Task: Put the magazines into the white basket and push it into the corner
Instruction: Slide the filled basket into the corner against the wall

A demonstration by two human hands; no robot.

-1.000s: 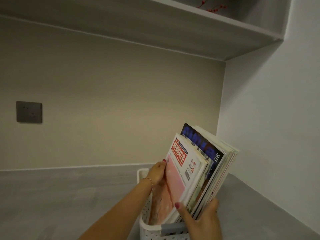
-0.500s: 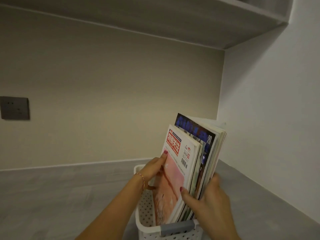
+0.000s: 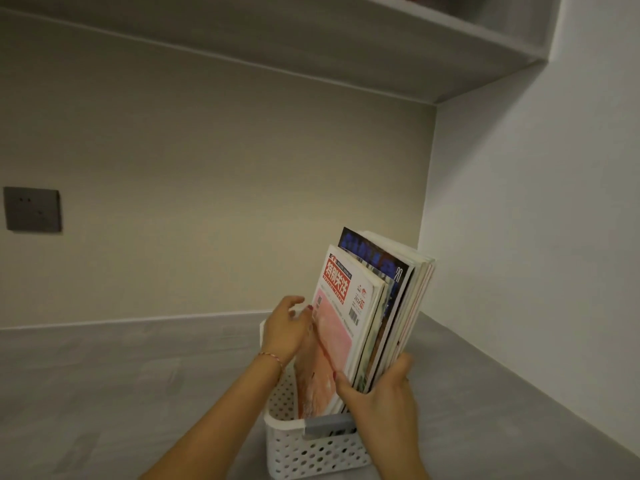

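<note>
Several magazines (image 3: 372,306) stand upright as a stack inside the white perforated basket (image 3: 311,448), which sits on the grey counter. The front magazine has a white and pink cover with a red title block; a dark blue one stands behind it. My right hand (image 3: 377,400) grips the stack's near edge low down, thumb on the front cover. My left hand (image 3: 287,329) rests at the left side of the front cover, fingers spread and barely touching it. The magazines' lower ends are hidden in the basket.
The grey counter (image 3: 121,375) meets a beige back wall and a white side wall (image 3: 536,271); the corner lies just behind and right of the basket. A dark wall socket (image 3: 33,209) sits at the left. A grey shelf (image 3: 311,39) hangs overhead.
The stack has gone from leaning right to standing more upright in the basket. My left hand's fingers have loosened from the front cover. My right hand stays on the stack's edge.
</note>
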